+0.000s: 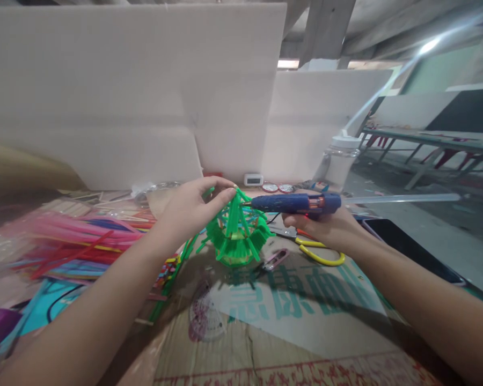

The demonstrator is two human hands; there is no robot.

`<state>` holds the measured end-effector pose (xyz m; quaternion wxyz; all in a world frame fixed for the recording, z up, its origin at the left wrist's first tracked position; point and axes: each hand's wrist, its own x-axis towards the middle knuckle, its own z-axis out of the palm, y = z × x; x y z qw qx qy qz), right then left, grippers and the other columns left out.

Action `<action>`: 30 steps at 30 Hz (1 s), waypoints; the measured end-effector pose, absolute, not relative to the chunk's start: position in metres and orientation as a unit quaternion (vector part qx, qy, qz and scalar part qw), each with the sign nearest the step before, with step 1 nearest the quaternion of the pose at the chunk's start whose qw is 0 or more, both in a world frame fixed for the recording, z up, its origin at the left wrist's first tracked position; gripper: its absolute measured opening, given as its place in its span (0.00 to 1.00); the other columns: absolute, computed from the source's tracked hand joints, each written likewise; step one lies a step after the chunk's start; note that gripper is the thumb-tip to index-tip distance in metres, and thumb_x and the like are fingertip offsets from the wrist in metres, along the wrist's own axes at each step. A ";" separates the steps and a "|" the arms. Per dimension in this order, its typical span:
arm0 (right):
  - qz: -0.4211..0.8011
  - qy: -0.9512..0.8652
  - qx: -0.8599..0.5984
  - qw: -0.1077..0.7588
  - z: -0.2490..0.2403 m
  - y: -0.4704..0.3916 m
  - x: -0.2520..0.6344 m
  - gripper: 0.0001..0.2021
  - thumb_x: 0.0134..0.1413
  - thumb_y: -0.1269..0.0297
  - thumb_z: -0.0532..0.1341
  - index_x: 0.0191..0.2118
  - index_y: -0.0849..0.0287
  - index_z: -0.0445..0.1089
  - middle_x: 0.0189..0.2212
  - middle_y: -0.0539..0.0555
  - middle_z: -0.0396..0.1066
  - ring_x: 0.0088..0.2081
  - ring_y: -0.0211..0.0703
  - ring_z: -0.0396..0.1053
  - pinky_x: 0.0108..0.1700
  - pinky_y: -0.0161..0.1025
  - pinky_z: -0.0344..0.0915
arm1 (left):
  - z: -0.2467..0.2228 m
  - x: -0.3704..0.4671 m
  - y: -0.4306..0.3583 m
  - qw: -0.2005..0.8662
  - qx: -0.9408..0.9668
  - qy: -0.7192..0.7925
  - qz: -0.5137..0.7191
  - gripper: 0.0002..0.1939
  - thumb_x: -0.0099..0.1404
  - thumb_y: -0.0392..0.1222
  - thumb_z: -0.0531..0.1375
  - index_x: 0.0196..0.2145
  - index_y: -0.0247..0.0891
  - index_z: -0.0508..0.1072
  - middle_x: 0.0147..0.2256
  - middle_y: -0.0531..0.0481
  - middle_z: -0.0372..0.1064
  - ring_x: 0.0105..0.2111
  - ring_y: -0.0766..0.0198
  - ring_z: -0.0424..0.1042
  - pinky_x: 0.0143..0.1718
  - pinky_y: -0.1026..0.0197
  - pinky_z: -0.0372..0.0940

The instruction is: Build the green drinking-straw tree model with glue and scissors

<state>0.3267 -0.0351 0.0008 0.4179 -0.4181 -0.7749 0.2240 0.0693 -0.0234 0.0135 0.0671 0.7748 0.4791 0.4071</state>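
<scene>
A green basket-like craft piece (pixel 237 241) made of strips stands at the middle of the table. My left hand (pixel 203 201) pinches the top of its green strips between thumb and fingers. My right hand (pixel 322 222) is wrapped round a blue glue gun (pixel 293 203), held level and pointing left. The gun's nozzle is at the green strips, just below my left fingertips; whether it touches them I cannot tell. A clear glue stick (pixel 406 198) sticks out of the gun's rear. Below my right hand lie yellow-handled scissors (pixel 322 256).
Bundles of coloured strips (pixel 84 236) lie at the left. A pink cutter (pixel 277 259) and a clear protractor (pixel 205 316) lie near the craft piece. A phone (pixel 410 249) rests at the right, a lidded clear jar (pixel 338 161) behind. White boards (pixel 137 91) stand at the back.
</scene>
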 end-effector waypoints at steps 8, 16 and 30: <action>0.206 -0.776 -0.425 0.417 -0.001 -0.034 0.328 0.09 0.50 0.58 0.66 0.36 0.56 0.73 0.30 0.52 0.74 0.32 0.45 0.71 0.33 0.39 0.68 | 0.016 0.072 -0.028 0.088 0.770 0.485 0.405 0.17 0.66 0.55 0.57 0.42 0.43 0.79 0.29 0.53 0.74 0.28 0.63 0.69 0.29 0.64 0.64; 0.184 -0.786 -0.415 0.419 -0.001 -0.035 0.328 0.08 0.49 0.58 0.66 0.33 0.57 0.72 0.28 0.51 0.73 0.30 0.43 0.70 0.31 0.38 0.67 | 0.018 0.072 -0.029 0.081 0.765 0.503 0.394 0.18 0.65 0.56 0.57 0.42 0.43 0.79 0.28 0.53 0.73 0.25 0.66 0.67 0.27 0.65 0.63; 0.202 -0.769 -0.419 0.438 0.000 -0.037 0.324 0.08 0.47 0.59 0.66 0.30 0.56 0.70 0.26 0.50 0.71 0.29 0.42 0.68 0.31 0.38 0.66 | 0.017 0.071 -0.028 0.090 0.768 0.495 0.397 0.18 0.65 0.56 0.57 0.41 0.43 0.79 0.31 0.52 0.75 0.26 0.65 0.67 0.26 0.66 0.63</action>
